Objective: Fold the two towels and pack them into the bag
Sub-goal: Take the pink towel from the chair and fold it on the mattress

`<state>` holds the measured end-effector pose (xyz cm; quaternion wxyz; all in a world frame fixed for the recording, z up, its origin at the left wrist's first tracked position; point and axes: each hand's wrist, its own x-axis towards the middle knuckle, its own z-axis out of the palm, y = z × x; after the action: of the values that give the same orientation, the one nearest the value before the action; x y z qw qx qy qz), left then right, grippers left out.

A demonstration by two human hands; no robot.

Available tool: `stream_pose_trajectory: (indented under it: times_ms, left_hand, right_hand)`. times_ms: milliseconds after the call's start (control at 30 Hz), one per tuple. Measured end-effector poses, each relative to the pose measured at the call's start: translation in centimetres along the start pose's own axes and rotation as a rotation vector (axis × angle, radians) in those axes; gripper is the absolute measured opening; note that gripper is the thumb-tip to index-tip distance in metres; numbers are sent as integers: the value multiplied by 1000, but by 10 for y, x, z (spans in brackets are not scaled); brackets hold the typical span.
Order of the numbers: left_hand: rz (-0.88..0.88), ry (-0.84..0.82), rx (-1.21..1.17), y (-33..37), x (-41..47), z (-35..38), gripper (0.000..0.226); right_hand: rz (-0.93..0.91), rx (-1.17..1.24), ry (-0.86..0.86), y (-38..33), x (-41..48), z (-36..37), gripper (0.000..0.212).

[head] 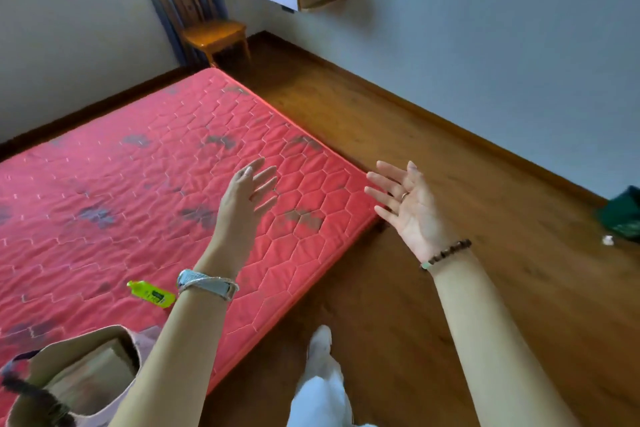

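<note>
Your L hand (pixel 247 196) was up over the red mattress (pixel 138 156), mid-frame, fingers straight & spread, gripping nothing. Your R hand (pixel 410 208) hung just right of it, past the mattress edge & over the wood floor (pixel 398 114), palm showing, fingers loose & released, nothing in it. The bag (pixel 83 336) sat open on the mattress at lower left of frame, w/ folded tan cloth (pixel 93 378) inside. A green bottle (pixel 151 293) lay on the mattress btw bag & L wrist.

My left hand (pixel 247 194): silver-white wristband (pixel 207 284). My right hand (pixel 410 208): brown bead bracelet (pixel 446 253), one green bead; ring (pixel 404 195). Trousers (pixel 322 392) white.
</note>
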<state>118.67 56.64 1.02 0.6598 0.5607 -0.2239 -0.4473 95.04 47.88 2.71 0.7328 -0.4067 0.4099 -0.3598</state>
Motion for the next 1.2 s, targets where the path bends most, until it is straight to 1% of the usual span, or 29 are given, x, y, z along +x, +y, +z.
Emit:
stream_pose_trajectory:
  times_ms: [233, 400, 533, 633, 733, 833, 900, 1067, 1200]
  left_hand:
    - [-12, -134, 24, -4, 49, 58, 32]
    - [-21, -213, 4, -2, 97, 88, 33]
    - [-13, -214, 25, 9, 149, 104, 33]
    - [15, -250, 64, 17, 177, 118, 31]
    - [18, -339, 86, 19, 195, 140, 32]
    - [19, -406, 102, 15, 209, 164, 42]
    - [2, -416, 104, 12, 215, 178, 46]
    - [-27, -462, 125, 3, 232, 212, 42]
    - [-16, -481, 145, -3, 254, 245, 42]
  right_hand:
    - [-60, 62, 137, -26, 23, -44, 43]
    - [-86, 76, 194, -49, 60, -61, 43]
    - [-126, 103, 246, -74, 100, -73, 43]
    - [-154, 119, 261, -90, 121, -79, 42]
    - [-173, 136, 285, -101, 135, -89, 42]
    - [-184, 155, 326, -108, 145, -103, 43]
    - [-186, 161, 356, -111, 149, -111, 43]
    - [-195, 176, 420, -122, 158, -138, 43]
    - [-193, 181, 462, -133, 174, -169, 45]
